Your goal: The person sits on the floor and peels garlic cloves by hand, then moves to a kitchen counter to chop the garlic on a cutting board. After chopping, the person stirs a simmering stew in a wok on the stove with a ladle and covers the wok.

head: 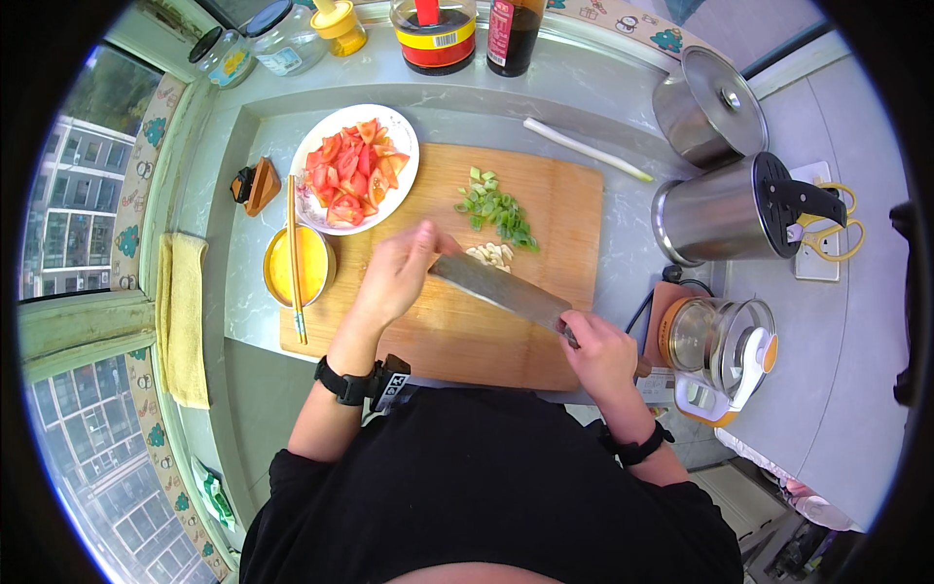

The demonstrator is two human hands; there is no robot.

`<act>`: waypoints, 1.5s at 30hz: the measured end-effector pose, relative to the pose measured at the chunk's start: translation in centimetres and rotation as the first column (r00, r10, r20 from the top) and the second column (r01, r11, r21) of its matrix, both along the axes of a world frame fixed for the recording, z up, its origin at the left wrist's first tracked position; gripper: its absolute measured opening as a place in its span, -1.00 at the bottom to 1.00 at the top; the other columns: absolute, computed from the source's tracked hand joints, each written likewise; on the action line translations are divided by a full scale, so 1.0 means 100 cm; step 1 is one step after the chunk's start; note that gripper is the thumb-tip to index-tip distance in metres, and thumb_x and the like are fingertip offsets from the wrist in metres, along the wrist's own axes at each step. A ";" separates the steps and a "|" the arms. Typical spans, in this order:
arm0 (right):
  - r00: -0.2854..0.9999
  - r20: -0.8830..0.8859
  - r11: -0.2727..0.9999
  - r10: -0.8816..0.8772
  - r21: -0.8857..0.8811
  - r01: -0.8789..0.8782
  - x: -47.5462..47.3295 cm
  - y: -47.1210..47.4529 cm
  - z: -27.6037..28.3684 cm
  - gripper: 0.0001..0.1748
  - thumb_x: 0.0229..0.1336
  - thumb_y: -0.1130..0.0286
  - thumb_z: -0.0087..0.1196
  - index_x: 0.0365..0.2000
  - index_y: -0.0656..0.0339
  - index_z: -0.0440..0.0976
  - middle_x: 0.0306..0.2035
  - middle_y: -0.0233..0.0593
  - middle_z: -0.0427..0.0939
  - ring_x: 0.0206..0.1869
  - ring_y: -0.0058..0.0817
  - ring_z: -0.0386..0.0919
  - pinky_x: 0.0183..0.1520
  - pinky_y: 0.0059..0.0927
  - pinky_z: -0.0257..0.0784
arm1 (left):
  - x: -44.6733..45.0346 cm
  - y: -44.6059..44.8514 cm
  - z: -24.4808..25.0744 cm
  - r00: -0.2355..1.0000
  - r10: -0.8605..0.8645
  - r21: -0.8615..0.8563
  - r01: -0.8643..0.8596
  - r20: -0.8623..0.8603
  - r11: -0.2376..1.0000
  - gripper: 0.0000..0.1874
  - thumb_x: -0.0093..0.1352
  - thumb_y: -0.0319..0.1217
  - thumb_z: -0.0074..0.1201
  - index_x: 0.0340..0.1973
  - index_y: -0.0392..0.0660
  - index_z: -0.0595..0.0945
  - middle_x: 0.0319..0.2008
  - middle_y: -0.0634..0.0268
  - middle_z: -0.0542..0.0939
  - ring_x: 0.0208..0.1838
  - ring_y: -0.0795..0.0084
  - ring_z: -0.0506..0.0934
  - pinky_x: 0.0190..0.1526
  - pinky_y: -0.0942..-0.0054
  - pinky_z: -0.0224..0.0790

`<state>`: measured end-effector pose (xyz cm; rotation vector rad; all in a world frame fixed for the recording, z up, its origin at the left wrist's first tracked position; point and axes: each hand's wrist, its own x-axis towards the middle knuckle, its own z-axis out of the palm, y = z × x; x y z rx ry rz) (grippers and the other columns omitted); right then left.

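Observation:
My right hand [600, 354] grips the handle of a kitchen cleaver [503, 293], its blade tilted above a wooden cutting board [511, 358]. By the blade's far end is my left hand [405, 266], with the thumb raised; whether its fingers touch the blade or hold anything is unclear. Chopped green onion [500, 212] lies on the board, with pale chopped pieces, perhaps garlic, [491, 255] just below it, partly behind the blade. A white plate of cut tomatoes [410, 146] overlaps the board's upper left corner. Chopsticks [295, 255] rest across a bowl of beaten egg [315, 266].
A green onion stalk [584, 150] lies behind the board. Right of it stand a lidded steel pot [700, 109], a steel knife holder [715, 212] with yellow-handled scissors [832, 237] and a glass kettle [711, 343]. Jars and bottles line the back ledge; a yellow towel [184, 321] hangs left.

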<state>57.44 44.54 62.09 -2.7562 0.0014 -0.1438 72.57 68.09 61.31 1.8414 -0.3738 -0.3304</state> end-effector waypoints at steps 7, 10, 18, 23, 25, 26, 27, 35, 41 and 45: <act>0.978 0.085 0.979 0.189 -0.088 -0.182 0.004 -0.003 0.003 -0.75 -0.24 0.44 0.23 -0.45 0.01 0.41 -0.61 -0.40 0.40 -0.53 -0.41 0.49 -0.54 -0.38 0.39 | 0.017 -0.009 0.021 0.884 -0.354 0.497 0.465 -0.306 0.733 -0.27 0.46 0.09 -0.46 -0.31 -0.35 0.60 -0.48 -0.15 0.56 -0.33 -0.09 0.52 -0.17 0.19 0.35; 0.986 0.079 0.989 0.144 -0.052 -0.140 0.000 -0.006 0.007 -0.78 -0.21 0.44 0.22 -0.46 0.01 0.42 -0.62 -0.39 0.41 -0.55 -0.41 0.50 -0.53 -0.38 0.40 | 0.019 -0.002 0.009 0.901 -0.232 0.503 0.402 -0.366 0.766 -0.25 0.44 0.15 -0.44 -0.33 -0.30 0.64 -0.49 -0.09 0.58 -0.29 0.01 0.55 -0.13 0.27 0.36; 0.973 -0.002 0.949 -0.232 0.220 0.227 0.018 -0.010 0.003 -0.83 -0.07 0.40 0.16 -0.35 0.05 0.57 -0.50 -0.22 0.58 -0.46 -0.23 0.56 -0.46 -0.30 0.43 | 0.010 0.005 -0.026 0.987 0.097 0.170 -0.074 -0.128 0.983 -0.47 0.48 -0.09 -0.26 -0.25 -0.34 0.62 -0.45 0.11 0.63 -0.36 0.33 0.59 -0.20 0.41 0.41; 0.968 0.066 0.960 -0.242 0.162 0.229 0.078 -0.021 -0.020 -0.81 -0.01 0.32 0.12 -0.31 0.01 0.59 -0.49 -0.16 0.57 -0.44 -0.14 0.55 -0.41 -0.20 0.43 | -0.005 0.009 -0.030 0.984 0.136 0.203 -0.111 -0.114 0.973 -0.55 0.47 -0.16 -0.18 -0.22 -0.33 0.61 -0.45 0.10 0.63 -0.37 0.36 0.59 -0.25 0.42 0.43; 0.971 0.043 0.966 -0.235 0.124 0.228 0.097 -0.024 -0.025 -0.79 0.00 0.26 0.12 -0.29 -0.01 0.60 -0.48 -0.14 0.57 -0.44 -0.13 0.55 -0.38 -0.24 0.43 | -0.013 0.014 -0.033 0.985 0.159 0.214 -0.143 -0.063 0.966 -0.57 0.47 -0.18 -0.18 -0.23 -0.33 0.61 -0.44 0.08 0.63 -0.36 0.34 0.60 -0.24 0.41 0.43; 0.972 0.027 0.968 -0.232 0.105 0.228 0.104 -0.026 -0.026 -0.77 0.00 0.23 0.11 -0.28 -0.02 0.60 -0.48 -0.13 0.57 -0.43 -0.13 0.55 -0.37 -0.26 0.44 | -0.017 0.017 -0.035 0.985 0.168 0.222 -0.156 -0.037 0.962 -0.57 0.47 -0.18 -0.18 -0.24 -0.33 0.61 -0.43 0.08 0.63 -0.35 0.33 0.60 -0.24 0.40 0.43; 0.976 0.013 0.969 -0.219 0.118 0.216 0.108 -0.027 -0.026 -0.77 0.00 0.23 0.11 -0.28 -0.03 0.60 -0.48 -0.14 0.57 -0.43 -0.14 0.56 -0.37 -0.26 0.44 | -0.019 0.020 -0.037 0.984 0.179 0.228 -0.170 -0.023 0.959 -0.58 0.47 -0.19 -0.18 -0.24 -0.34 0.61 -0.43 0.07 0.64 -0.35 0.33 0.60 -0.24 0.40 0.43; 0.998 -0.020 0.993 -0.061 0.099 0.062 0.106 -0.035 -0.020 -0.78 -0.02 0.24 0.14 -0.29 -0.05 0.61 -0.47 -0.19 0.58 -0.41 -0.19 0.57 -0.36 -0.30 0.46 | -0.031 0.039 -0.052 0.965 0.253 0.192 -0.236 -0.069 0.953 -0.61 0.47 -0.22 -0.18 -0.20 -0.32 0.58 -0.42 0.12 0.61 -0.36 0.35 0.56 -0.25 0.43 0.41; 0.996 -0.069 0.995 0.054 0.088 -0.048 0.084 -0.037 -0.017 -0.77 -0.03 0.28 0.15 -0.29 0.00 0.61 -0.48 -0.20 0.58 -0.43 -0.20 0.57 -0.40 -0.35 0.44 | -0.023 0.034 -0.048 0.976 0.212 0.319 -0.218 0.055 0.922 -0.60 0.48 -0.22 -0.23 -0.07 -0.32 0.54 -0.27 0.10 0.60 -0.24 0.26 0.55 -0.14 0.40 0.38; 0.993 -0.022 0.988 -0.115 0.106 0.116 0.059 -0.026 -0.011 -0.79 -0.01 0.27 0.14 -0.30 0.00 0.60 -0.49 -0.17 0.58 -0.44 -0.17 0.56 -0.40 -0.29 0.43 | -0.010 0.019 -0.047 0.972 0.157 0.285 -0.203 0.173 0.937 -0.58 0.47 -0.23 -0.24 0.02 -0.32 0.46 -0.03 -0.10 0.50 0.05 0.01 0.45 0.09 0.28 0.26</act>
